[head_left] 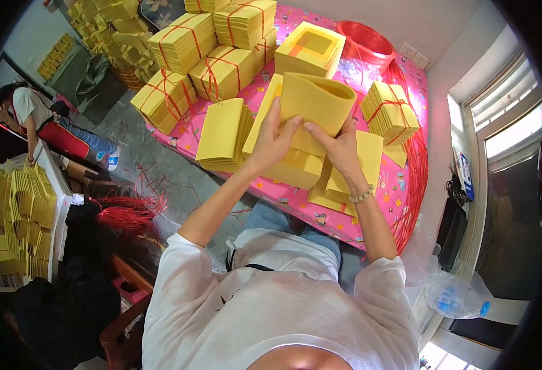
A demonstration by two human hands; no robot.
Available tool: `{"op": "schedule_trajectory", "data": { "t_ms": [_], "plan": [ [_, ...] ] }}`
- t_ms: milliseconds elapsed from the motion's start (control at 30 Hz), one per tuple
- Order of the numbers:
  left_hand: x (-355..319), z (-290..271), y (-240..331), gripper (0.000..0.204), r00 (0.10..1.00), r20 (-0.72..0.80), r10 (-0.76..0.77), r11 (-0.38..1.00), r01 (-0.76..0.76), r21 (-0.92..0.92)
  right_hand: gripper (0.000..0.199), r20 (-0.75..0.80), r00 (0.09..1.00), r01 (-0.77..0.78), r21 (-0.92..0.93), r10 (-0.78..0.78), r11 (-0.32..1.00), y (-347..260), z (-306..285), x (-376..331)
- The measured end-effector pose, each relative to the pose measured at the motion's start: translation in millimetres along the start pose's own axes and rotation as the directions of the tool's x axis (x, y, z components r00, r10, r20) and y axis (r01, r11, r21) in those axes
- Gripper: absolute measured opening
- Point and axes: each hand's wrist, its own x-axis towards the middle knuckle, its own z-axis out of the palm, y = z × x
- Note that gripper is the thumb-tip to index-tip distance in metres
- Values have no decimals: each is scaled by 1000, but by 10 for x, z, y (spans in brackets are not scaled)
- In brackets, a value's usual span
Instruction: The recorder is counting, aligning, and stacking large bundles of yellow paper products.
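Pink patterned cloth (295, 198) covers the table, where tied yellow bundles (182, 42) are stacked. Above it a curved sheaf of yellow paper (316, 102) is clamped by the left hand (272, 140) and right hand (340, 148), close together. It is judged light, flexible and easily creased, best gripped at its lower edges.

upper centre: yellow paper bundles (188, 42) tied with red string, blocky, stacked on pink table (295, 197) | centre right: one more tied bundle (389, 111), alone | lower right: clear plastic bag (453, 295) with blue-white pack inside | right edge: small blue-white package (466, 176), detail unclear
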Motion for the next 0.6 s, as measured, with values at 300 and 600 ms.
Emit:
{"op": "schedule_trajectory", "data": {
  "t_ms": [300, 600],
  "plan": [
    [-70, 34, -36, 30, 1000, -9, 29, 994, -30, -106, 42, 28, 998, -55, 140, 52, 989, 31, -63, -51],
    [-84, 51, -47, 30, 998, 8, 60, 997, -60, -38, 25, 8, 995, -101, 101, 101, 990, -2, -121, 1]
  ]
}}
